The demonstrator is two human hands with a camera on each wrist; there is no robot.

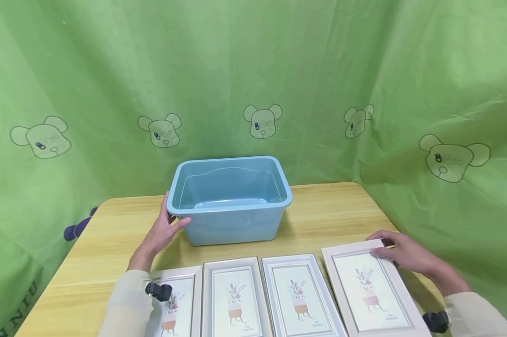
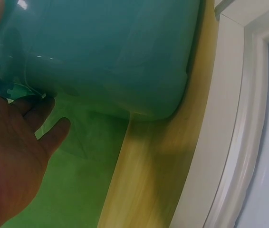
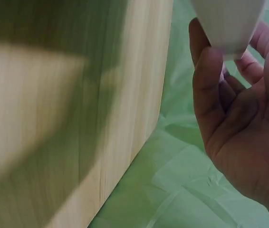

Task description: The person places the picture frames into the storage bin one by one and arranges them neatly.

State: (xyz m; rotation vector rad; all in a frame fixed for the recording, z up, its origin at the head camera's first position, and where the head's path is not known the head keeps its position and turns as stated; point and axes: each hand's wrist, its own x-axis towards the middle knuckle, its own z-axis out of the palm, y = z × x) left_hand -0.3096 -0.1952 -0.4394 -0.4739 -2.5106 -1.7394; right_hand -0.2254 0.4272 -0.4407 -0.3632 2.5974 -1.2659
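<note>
My left hand (image 1: pixel 162 234) grips the left front corner of a light blue plastic bin (image 1: pixel 232 227), thumb on the front wall below the rim. In the left wrist view the fingers (image 2: pixel 42 114) curl at the rim. My right hand (image 1: pixel 409 252) pinches the far right corner of a pale picture frame (image 1: pixel 371 290), thumb on its face and fingers behind. The right wrist view shows the frame's edge (image 3: pixel 229 28) between thumb and fingers, with a shadow cast on the table. The bin stands upright with nothing visible inside.
Three more picture frames with the same potted-plant print lie in a row: a silver-white one (image 1: pixel 301 299), a champagne one (image 1: pixel 234 299) and one (image 1: pixel 177 299) partly under my left sleeve. The wooden table (image 1: pixel 329 206) meets a green curtain (image 1: pixel 211 84) behind and at the sides.
</note>
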